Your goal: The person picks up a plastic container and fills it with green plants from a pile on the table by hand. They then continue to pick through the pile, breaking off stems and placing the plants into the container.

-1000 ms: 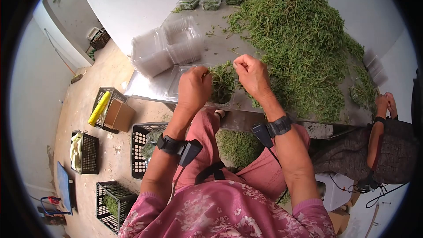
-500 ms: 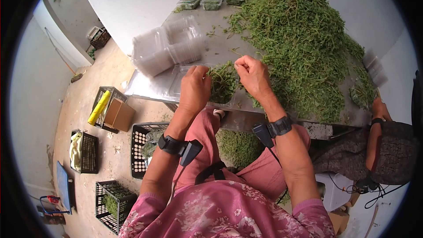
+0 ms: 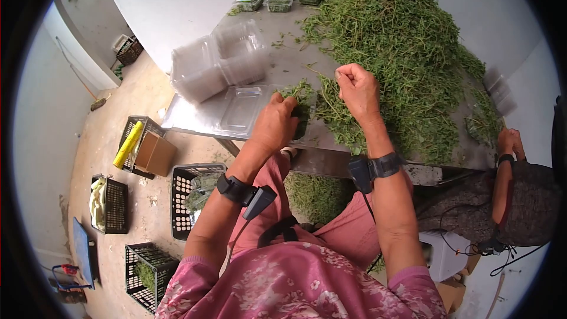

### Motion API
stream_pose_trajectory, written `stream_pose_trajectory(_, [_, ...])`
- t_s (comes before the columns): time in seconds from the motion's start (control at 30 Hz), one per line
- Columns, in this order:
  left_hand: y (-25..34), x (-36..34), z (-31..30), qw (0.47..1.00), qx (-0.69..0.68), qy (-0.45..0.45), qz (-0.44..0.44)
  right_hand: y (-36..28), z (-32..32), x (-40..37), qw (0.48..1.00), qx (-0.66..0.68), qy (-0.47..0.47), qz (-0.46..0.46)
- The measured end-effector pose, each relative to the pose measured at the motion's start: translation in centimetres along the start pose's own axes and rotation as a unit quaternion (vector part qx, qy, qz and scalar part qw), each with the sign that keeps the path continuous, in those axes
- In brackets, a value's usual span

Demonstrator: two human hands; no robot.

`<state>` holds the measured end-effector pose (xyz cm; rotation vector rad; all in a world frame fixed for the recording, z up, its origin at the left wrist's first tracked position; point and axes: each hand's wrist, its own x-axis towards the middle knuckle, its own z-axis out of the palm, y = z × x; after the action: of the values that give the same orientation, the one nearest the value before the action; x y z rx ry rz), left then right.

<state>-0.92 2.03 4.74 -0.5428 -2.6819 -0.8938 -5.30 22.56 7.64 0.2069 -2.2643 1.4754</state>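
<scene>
My left hand [image 3: 276, 121] is curled over leafy green sprigs [image 3: 301, 90] in an open clear plastic clamshell box, its fingertips pressed against them. The box's lid [image 3: 241, 106] lies flat to the left, and the hand hides much of the filled half. At the left edge of the big heap of greens [image 3: 396, 41], my right hand [image 3: 359, 91] is closed in a pinch; what it holds, if anything, is too small to make out. Some loose greens [image 3: 336, 112] lie between the two hands.
Stacked empty clamshells [image 3: 218, 59] stand at the left on the metal table [image 3: 283, 62]. Several filled boxes [image 3: 279, 1] sit at the back. Black crates [image 3: 183, 201] are on the floor to the left. Another person's hand [image 3: 511, 142] is at the right edge.
My left hand has moved right and down onto the greens in the box. My right hand has shifted right, away from the box and over the heap's edge, staying pinched.
</scene>
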Motion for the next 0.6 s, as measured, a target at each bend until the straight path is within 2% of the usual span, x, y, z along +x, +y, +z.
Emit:
stream_pose_trajectory(0.13, [-0.2,0.2,0.2,1.000,0.006,-0.017,-0.002,0.7,-0.6,0.5,1.000,0.004,0.014,-0.001])
stream_pose_trajectory(0.23, [-0.2,0.4,0.2,0.999,0.015,-0.039,-0.009,-0.1,-1.0,0.3,0.999,0.015,0.002,0.033])
stream_pose_trajectory(0.33, [-0.3,0.4,0.1,0.999,0.018,-0.050,-0.009,0.1,-1.0,0.2,1.000,0.005,-0.003,0.019])
stream_pose_trajectory(0.53, [-0.8,0.3,0.4,0.999,0.020,-0.046,0.012,1.6,-0.8,0.2,0.994,-0.075,-0.051,0.068])
stream_pose_trajectory(0.6, [-0.5,0.3,0.3,0.998,0.020,-0.051,0.015,1.9,-0.5,-0.1,0.990,-0.120,-0.071,0.038])
